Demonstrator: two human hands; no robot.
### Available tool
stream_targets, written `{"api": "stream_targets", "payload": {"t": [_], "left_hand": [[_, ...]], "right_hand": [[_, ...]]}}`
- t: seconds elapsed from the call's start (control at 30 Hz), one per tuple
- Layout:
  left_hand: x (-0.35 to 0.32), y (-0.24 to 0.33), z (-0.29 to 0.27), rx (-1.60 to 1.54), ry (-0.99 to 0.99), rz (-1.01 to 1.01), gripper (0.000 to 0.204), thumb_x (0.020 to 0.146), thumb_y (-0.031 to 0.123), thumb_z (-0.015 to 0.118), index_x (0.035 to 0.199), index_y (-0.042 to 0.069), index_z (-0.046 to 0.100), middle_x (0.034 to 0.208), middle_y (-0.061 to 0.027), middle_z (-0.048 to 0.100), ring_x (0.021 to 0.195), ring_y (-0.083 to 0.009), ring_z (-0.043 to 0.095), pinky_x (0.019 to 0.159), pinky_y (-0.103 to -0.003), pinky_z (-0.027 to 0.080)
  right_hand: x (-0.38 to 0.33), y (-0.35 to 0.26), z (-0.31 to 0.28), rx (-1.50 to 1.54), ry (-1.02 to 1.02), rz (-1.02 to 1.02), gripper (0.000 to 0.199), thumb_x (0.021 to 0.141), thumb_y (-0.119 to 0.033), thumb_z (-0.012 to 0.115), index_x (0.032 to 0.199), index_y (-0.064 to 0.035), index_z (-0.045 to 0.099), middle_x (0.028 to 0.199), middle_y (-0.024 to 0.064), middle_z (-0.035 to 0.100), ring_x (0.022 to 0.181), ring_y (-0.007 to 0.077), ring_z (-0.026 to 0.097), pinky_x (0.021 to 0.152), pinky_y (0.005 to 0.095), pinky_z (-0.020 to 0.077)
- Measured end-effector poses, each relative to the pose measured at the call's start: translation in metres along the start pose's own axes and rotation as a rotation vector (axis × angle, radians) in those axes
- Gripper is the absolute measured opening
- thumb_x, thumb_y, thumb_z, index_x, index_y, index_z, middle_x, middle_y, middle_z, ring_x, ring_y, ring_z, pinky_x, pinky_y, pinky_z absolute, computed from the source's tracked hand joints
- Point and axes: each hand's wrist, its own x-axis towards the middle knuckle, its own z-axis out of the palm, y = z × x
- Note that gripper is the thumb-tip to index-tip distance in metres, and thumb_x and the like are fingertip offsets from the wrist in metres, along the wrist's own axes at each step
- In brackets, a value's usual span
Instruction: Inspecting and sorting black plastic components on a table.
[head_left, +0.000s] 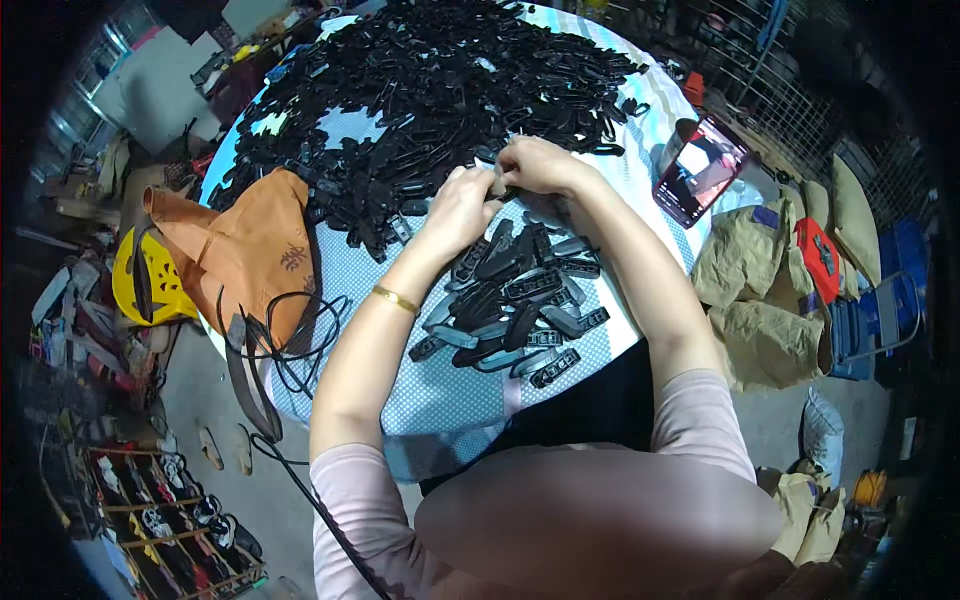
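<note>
My left hand (460, 210) and my right hand (535, 165) meet over the middle of the round table (375, 345), fingers closed and almost touching. What they hold between the fingertips is too small and hidden to make out. A gold bracelet (396, 298) circles my left wrist. Just beyond my hands spreads a big heap of small black pieces (440, 80), which look like plastic straps or clips. Between my forearms lies a smaller pile of black and grey pieces (520, 290), elongated, some with open slots.
An orange-brown cloth bag (255, 240) and looped black cable (290, 345) lie at the table's left edge. A phone (700, 170) with a lit screen stands at the right edge. Brown sacks (770, 340) sit right of the table; a shoe rack (170, 520) is lower left.
</note>
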Motion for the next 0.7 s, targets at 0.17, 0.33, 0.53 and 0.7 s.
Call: {"api": "stream_targets", "payload": {"t": [0.17,0.33,0.53,0.7], "left_hand": [[-0.009,-0.005,-0.005,-0.105,0.038,-0.028,0.018,0.068,0.002,0.06,0.085,0.001,0.058,0.083,-0.0137,0.058,0.08,-0.0298,0.056,0.072,-0.036,0.046],[-0.01,-0.001,-0.025,-0.108,0.016,-0.146,0.017,0.069,0.0,0.057,0.086,0.001,0.06,0.084,-0.0119,0.056,0.075,-0.0234,0.057,0.068,-0.03,0.046],[-0.007,-0.005,-0.044,-0.417,0.016,-0.477,0.022,0.073,0.003,0.058,0.093,0.0,0.063,0.081,-0.0047,0.059,0.067,-0.0112,0.054,0.063,-0.024,0.044],[-0.006,-0.011,-0.041,-1.203,0.221,-0.714,0.025,0.077,0.003,0.06,0.102,-0.002,0.059,0.08,-0.0016,0.06,0.065,-0.0067,0.053,0.059,-0.017,0.042]], "right_hand": [[-0.006,-0.009,-0.011,0.164,-0.161,0.146,0.031,0.066,-0.026,0.07,0.085,-0.0014,0.065,0.08,0.0177,0.064,0.077,0.0302,0.062,0.07,0.0375,0.0472],[-0.016,-0.014,-0.007,0.221,-0.016,0.148,0.022,0.07,-0.02,0.062,0.079,0.0007,0.062,0.078,0.0193,0.063,0.074,0.0327,0.061,0.067,0.0389,0.0472],[-0.019,-0.047,-0.001,0.147,0.576,-0.146,0.019,0.074,-0.008,0.057,0.092,-0.0022,0.059,0.082,0.0165,0.061,0.075,0.0332,0.059,0.067,0.0394,0.049],[-0.021,-0.073,0.002,0.207,0.603,-0.179,0.019,0.078,-0.009,0.059,0.095,-0.0009,0.058,0.082,0.0142,0.057,0.073,0.0326,0.058,0.064,0.0375,0.0482]]}}
